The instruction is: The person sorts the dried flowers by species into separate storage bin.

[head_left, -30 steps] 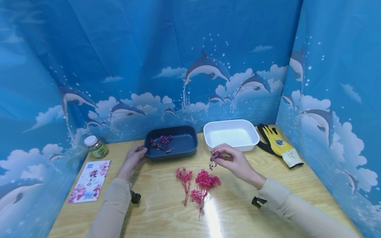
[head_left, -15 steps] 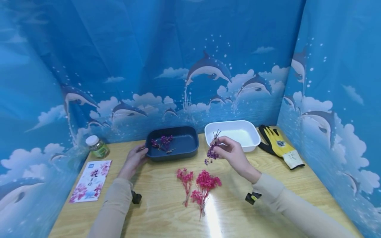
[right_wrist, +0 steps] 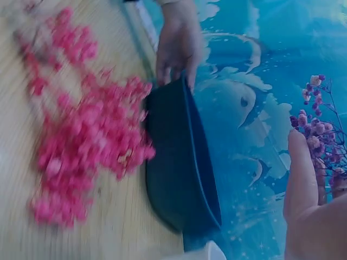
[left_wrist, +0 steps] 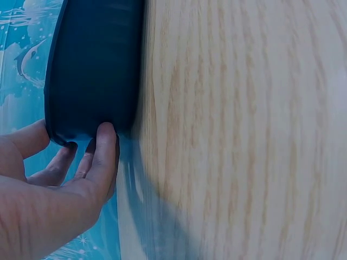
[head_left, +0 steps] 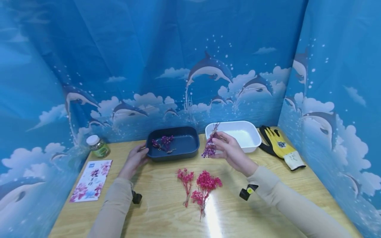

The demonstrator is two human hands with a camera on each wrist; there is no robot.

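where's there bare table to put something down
Bare table lies between the left sleeve and the pink sprigs, and between the right sleeve and the yellow glove. The back edge is crowded: dark tray, white tray and glove sit side by side, with the right hand pinching a purple bunch in front of the white tray.

The table (head_left: 160,198) looks like pale grained wood, smooth and glossy enough to throw back a bright streak. The dark tray (head_left: 178,156) seems smooth plastic with a dull sheen, the white tray (head_left: 242,135) a glossier plastic. The pink sprigs (head_left: 207,181) and purple sprigs (head_left: 209,151) look dry, rough and matt. The jar (head_left: 100,150) is clear and shiny; the leaflet (head_left: 90,180), smooth paper; the sleeves (head_left: 290,195), matt cloth; the backdrop (head_left: 148,66), creased, faintly sheeny fabric.
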